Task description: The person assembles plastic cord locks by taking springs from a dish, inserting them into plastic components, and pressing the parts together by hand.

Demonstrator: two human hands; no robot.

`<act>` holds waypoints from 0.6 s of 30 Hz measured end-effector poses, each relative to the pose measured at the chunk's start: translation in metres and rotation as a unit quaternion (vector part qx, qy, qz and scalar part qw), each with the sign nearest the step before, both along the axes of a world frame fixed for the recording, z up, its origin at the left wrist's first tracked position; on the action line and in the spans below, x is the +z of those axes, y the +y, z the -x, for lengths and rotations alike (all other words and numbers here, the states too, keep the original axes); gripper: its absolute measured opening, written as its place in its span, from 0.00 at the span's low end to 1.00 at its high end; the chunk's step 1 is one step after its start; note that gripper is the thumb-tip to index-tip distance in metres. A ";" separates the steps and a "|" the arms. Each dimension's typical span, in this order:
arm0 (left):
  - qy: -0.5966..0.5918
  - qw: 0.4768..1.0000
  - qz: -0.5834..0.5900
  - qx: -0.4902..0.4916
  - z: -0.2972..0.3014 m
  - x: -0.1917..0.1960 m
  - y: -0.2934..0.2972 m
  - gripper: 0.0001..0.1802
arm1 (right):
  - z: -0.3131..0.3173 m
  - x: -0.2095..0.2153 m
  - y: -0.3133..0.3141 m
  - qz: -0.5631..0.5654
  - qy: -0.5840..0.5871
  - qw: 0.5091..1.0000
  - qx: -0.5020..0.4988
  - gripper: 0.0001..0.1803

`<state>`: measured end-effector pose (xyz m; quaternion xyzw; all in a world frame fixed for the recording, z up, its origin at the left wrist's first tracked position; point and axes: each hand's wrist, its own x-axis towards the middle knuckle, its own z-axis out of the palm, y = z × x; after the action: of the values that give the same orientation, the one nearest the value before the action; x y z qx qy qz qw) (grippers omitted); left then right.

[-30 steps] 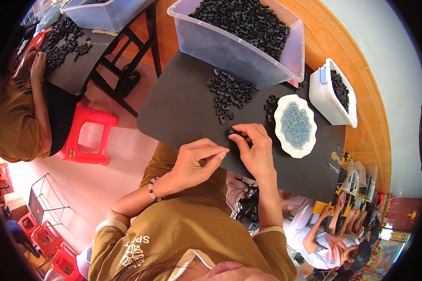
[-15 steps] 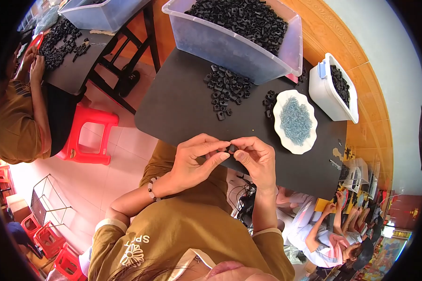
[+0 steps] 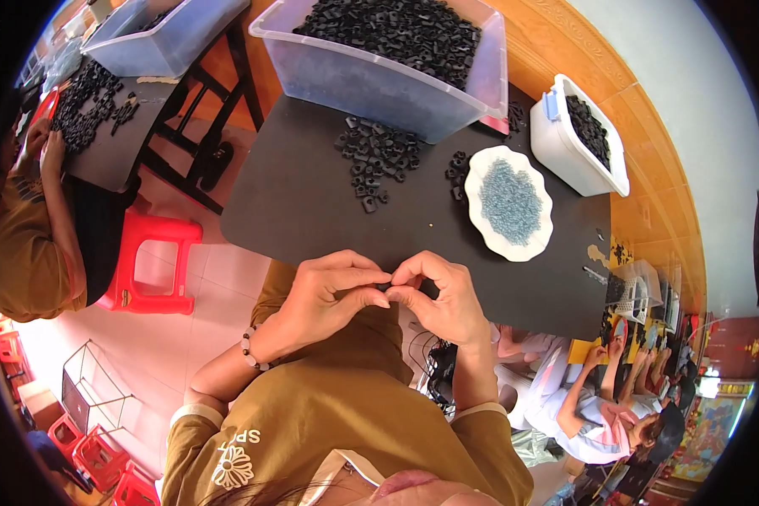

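I'm watching a left hand (image 3: pixel 332 289) and right hand (image 3: pixel 444 299) pinching a small black piece (image 3: pixel 384 287) above the lap (image 3: pixel 363 335); uneven pressure could be sending it slipping.

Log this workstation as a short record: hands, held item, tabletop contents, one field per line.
Left hand: fingertips pinched at the held item, meeting the right hand's
Right hand: thumb and index finger at the same item
Held item: small black part, mostly hidden by fingers
Loose pile: black parts, in front of the translucent bin
Scalloped white dish: holds small bluish pieces
White tub: blue latch, black pieces inside
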<state>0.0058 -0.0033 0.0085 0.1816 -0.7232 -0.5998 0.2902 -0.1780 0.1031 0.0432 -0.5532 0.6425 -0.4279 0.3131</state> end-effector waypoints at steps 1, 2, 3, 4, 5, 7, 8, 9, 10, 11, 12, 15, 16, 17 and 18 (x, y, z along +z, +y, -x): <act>0.002 1.000 0.001 -0.005 0.000 -0.001 -0.001 0.13 | 0.000 0.000 0.000 -0.012 -0.003 1.000 0.005 0.10; -0.005 0.999 -0.030 -0.012 0.000 -0.002 -0.001 0.13 | 0.000 0.000 0.000 -0.025 -0.006 1.000 0.009 0.09; -0.012 0.998 -0.059 -0.018 -0.001 -0.002 -0.002 0.13 | 0.000 -0.002 0.000 -0.013 -0.013 1.000 0.014 0.08; -0.009 0.998 -0.058 -0.023 -0.001 -0.004 -0.003 0.13 | 0.000 -0.003 0.000 -0.012 -0.010 1.000 0.008 0.08; -0.003 0.996 -0.086 -0.023 -0.001 -0.008 -0.003 0.12 | 0.000 -0.003 0.001 -0.019 -0.034 0.999 0.010 0.08; 0.004 0.993 -0.112 -0.026 -0.001 -0.011 -0.003 0.12 | 0.001 -0.003 0.002 -0.024 -0.057 0.998 0.010 0.07; -0.002 0.991 -0.134 -0.026 -0.001 -0.011 -0.003 0.12 | 0.002 -0.002 0.002 -0.020 -0.059 0.998 0.014 0.07; -0.007 0.987 -0.157 -0.025 0.000 -0.011 -0.002 0.12 | 0.003 -0.003 0.002 -0.017 -0.061 0.998 0.017 0.07; -0.007 0.987 -0.156 -0.029 0.001 -0.009 -0.002 0.12 | 0.004 -0.004 0.002 -0.016 -0.059 0.998 0.014 0.07; -0.029 0.991 -0.129 -0.022 0.003 -0.005 -0.001 0.13 | 0.004 -0.005 0.003 -0.015 -0.078 0.997 0.011 0.08; -0.052 0.993 -0.103 -0.015 0.004 -0.002 0.000 0.13 | 0.005 -0.006 0.003 -0.015 -0.096 0.995 0.008 0.09; -0.051 0.997 0.054 0.002 0.008 0.002 0.005 0.15 | 0.007 -0.005 0.002 -0.003 -0.073 0.997 0.003 0.09; -0.051 0.997 0.054 0.001 0.008 0.003 0.006 0.15 | 0.008 -0.003 0.002 -0.003 -0.073 0.997 0.002 0.09; -0.053 0.997 0.049 0.004 0.009 0.005 0.007 0.15 | 0.009 0.000 0.002 -0.021 -0.072 0.997 -0.004 0.08; -0.055 0.997 0.045 0.006 0.009 0.005 0.007 0.15 | 0.011 0.001 0.003 -0.039 -0.071 0.997 -0.010 0.08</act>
<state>-0.0033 0.0037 0.0139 0.2052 -0.7631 -0.5542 0.2616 -0.1887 0.1056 0.0440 -0.5024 0.6404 -0.4436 0.3751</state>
